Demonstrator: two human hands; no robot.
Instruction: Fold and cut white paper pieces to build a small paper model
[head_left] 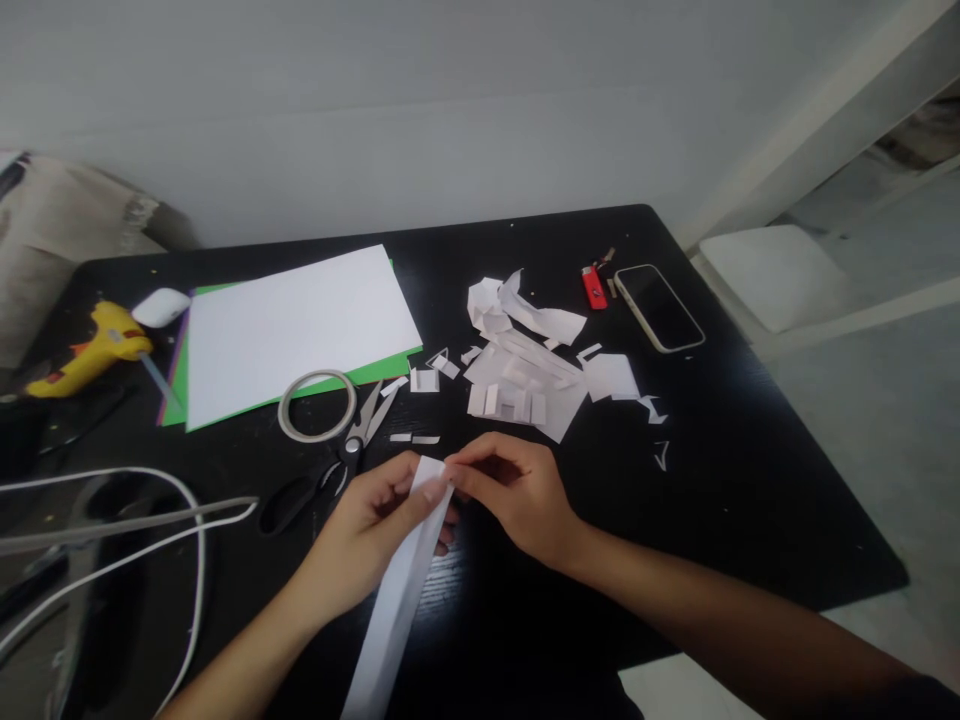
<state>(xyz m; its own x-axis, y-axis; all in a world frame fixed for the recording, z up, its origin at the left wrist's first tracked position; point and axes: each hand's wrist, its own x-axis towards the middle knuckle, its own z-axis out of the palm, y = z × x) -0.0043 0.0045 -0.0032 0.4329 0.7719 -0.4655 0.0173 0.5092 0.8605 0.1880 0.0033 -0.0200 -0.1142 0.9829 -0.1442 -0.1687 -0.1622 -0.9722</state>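
A long folded strip of white paper point(395, 620) runs from the bottom edge up to my two hands. My left hand point(379, 525) grips it near its upper end, thumb on top and fingers curled beneath. At the strip's top right corner, my right hand point(517, 490) pinches the paper edge between thumb and forefinger. Black-handled scissors point(354, 445) lie with blades parted just beyond my left hand. Past my right hand is a heap of white paper scraps point(540, 350), with cut and folded bits among them.
A roll of tape point(282, 415) touches stacked white and green sheets point(300, 330). A yellow glue gun point(94, 350) and a white rounded case point(160, 307) lie left. White cables point(199, 560) loop at lower left. A red lighter point(593, 288) and a phone point(660, 308) lie right on the black table point(750, 480).
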